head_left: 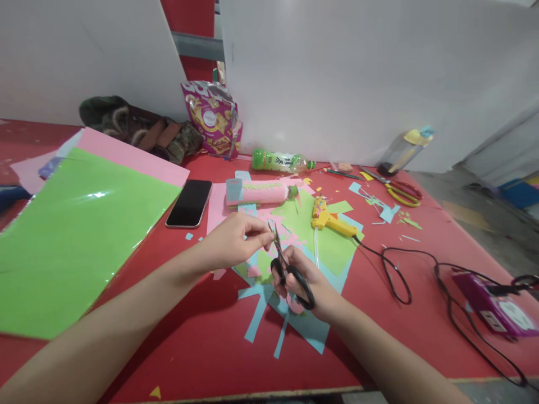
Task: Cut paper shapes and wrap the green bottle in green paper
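My right hand (314, 275) is closed around the black handles of a pair of scissors (302, 287), its blades parted and pointing up and away from me. Fingertips of my left hand (238, 238) are pinched together right beside the blade tips; what they hold is too small to make out. Behind both hands lies a bottle wrapped in pink paper (263, 193), with a light blue band and a green cap. Beneath my hands are pink scraps, green paper (332, 252) and light blue paper (314, 331) cut into strips at one edge.
A yellow glue gun (332, 221) trails its cord to a purple power strip (492, 306). Left are a phone (189, 203) and green sheets (84, 241). A green-labelled bottle (280, 161), snack bag (213, 120), red-and-yellow-handled scissors (404, 192) and clear container (404, 151) stand or lie behind.
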Demonstrator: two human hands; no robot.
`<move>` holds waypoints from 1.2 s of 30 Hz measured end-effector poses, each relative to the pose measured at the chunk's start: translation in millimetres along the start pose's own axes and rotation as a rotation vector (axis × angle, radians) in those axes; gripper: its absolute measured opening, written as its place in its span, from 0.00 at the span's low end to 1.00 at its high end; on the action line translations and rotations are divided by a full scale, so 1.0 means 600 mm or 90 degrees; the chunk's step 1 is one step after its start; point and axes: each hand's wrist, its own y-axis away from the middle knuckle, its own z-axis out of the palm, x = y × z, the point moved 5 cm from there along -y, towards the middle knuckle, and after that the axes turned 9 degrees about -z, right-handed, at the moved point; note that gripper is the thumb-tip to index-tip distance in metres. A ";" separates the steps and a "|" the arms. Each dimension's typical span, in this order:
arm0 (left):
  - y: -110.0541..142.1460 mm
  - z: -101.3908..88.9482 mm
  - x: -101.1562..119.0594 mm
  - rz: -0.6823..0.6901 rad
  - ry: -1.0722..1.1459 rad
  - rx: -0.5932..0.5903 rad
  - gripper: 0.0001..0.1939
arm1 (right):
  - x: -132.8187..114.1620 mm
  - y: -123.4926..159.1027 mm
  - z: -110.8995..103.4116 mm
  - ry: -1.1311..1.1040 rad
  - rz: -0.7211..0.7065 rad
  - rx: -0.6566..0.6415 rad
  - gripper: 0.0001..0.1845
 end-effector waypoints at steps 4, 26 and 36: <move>0.002 0.005 0.002 -0.003 0.025 0.005 0.13 | -0.008 -0.002 0.004 -0.007 -0.015 -0.006 0.23; 0.000 0.022 -0.007 -0.029 0.076 0.033 0.15 | -0.010 -0.002 0.005 -0.029 -0.028 0.007 0.22; 0.005 0.029 -0.003 -0.041 0.122 0.071 0.14 | -0.006 -0.002 0.001 -0.022 -0.051 0.026 0.20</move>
